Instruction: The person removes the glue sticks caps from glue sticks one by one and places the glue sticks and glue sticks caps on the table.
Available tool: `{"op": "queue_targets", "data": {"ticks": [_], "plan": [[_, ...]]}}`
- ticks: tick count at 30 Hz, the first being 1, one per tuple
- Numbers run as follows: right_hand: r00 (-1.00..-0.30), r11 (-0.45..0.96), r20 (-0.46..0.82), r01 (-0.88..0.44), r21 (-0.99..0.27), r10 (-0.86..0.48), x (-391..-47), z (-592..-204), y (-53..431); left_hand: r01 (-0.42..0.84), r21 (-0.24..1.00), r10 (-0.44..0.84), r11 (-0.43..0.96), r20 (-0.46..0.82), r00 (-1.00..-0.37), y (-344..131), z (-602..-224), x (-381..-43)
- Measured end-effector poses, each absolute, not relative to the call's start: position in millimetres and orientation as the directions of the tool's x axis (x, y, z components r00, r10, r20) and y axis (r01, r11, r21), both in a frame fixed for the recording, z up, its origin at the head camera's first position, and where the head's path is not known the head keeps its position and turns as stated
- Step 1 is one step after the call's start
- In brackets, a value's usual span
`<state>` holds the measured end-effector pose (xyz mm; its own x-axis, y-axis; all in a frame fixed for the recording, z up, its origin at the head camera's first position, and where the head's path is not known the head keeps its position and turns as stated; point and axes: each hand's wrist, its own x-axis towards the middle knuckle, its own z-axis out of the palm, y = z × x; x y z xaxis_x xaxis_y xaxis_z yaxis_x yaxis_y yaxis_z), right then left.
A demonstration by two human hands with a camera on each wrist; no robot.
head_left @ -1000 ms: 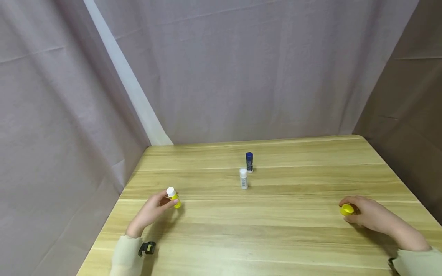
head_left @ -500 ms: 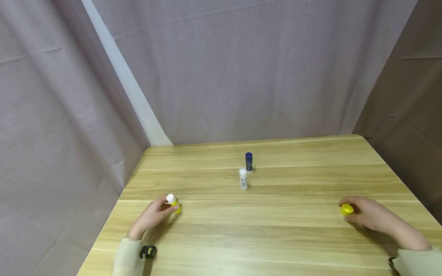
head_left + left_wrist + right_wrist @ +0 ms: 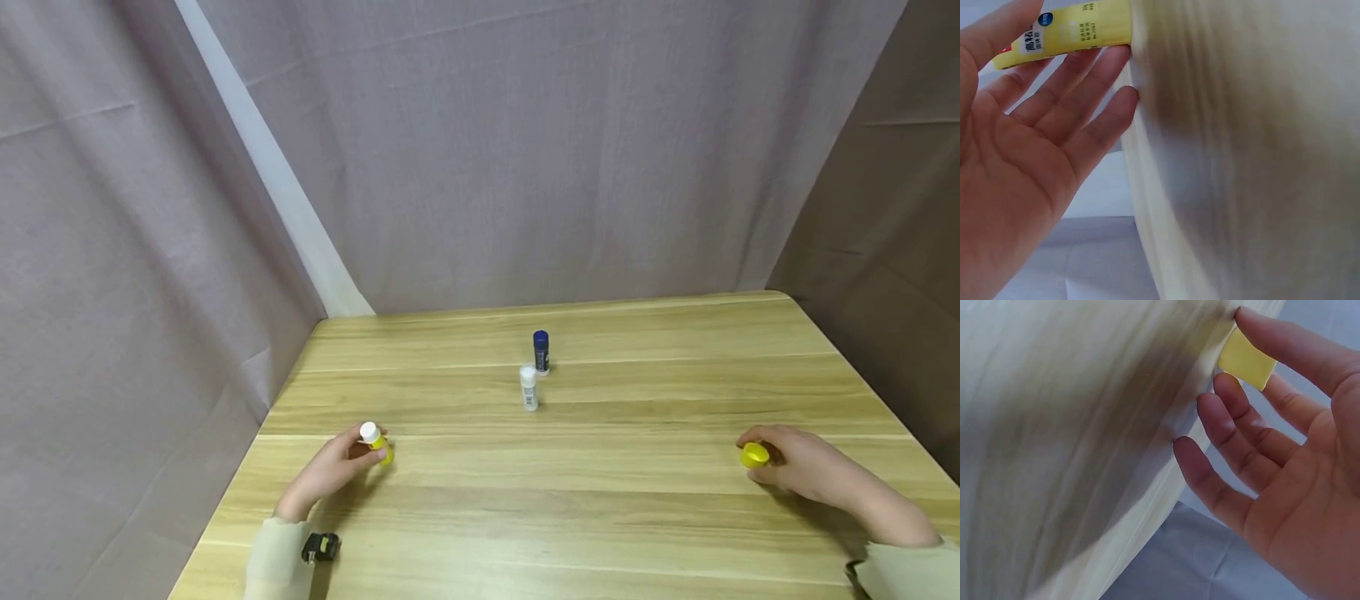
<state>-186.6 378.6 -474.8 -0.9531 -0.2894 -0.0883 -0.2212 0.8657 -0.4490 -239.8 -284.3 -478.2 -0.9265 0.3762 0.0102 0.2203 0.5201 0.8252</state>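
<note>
My left hand [image 3: 330, 471] pinches a yellow glue stick [image 3: 1079, 28] between thumb and fingers at the left of the table. Its white top points up, and its yellow lower end meets the tabletop in the left wrist view. Over on the right, my right hand [image 3: 802, 468] holds a small yellow cap [image 3: 754, 455] between thumb and fingertips, at or just above the wood. The other fingers of both hands are spread loosely. A white glue stick [image 3: 529, 389] stands upright mid-table, with a dark blue glue stick [image 3: 542, 353] upright just behind it.
The wooden table [image 3: 555, 517] has its back edge against a grey-mauve curtain [image 3: 525, 150], with more cloth along both sides. A small black device [image 3: 321, 547] sits at the left wrist beside the sleeve.
My left hand has come down and slightly nearer with the yellow glue stick, then held still over the last half second. The right hand stays put, its cap tilting slightly.
</note>
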Motion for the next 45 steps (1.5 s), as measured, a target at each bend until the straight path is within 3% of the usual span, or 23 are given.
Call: {"op": "queue_targets", "data": {"ticks": [6,12,25,33,45], "plan": [[-0.953,0.828,-0.012,-0.258,-0.498,-0.304,-177,-465,380,0.220,0.823,0.321,0.524,0.049,-0.946,-285,-455,-235],[-0.960,0.860,0.065,-0.273,-0.431,-0.272,-179,-445,387,0.287,0.764,0.284,0.578,0.141,-0.948,-289,-427,-236],[-0.951,0.854,0.131,-0.308,-0.420,-0.279,-173,-445,384,0.330,0.640,0.331,0.694,0.123,-0.936,-241,-412,-267],[-0.946,0.856,0.147,-0.325,-0.402,-0.290,-175,-448,371,0.383,0.694,0.431,0.610,0.116,-0.895,-178,-413,-297],[-0.949,0.823,0.099,-0.311,-0.475,-0.301,-184,-450,352,0.387,0.793,0.539,0.470,0.089,-0.837,-117,-437,-321]]}}
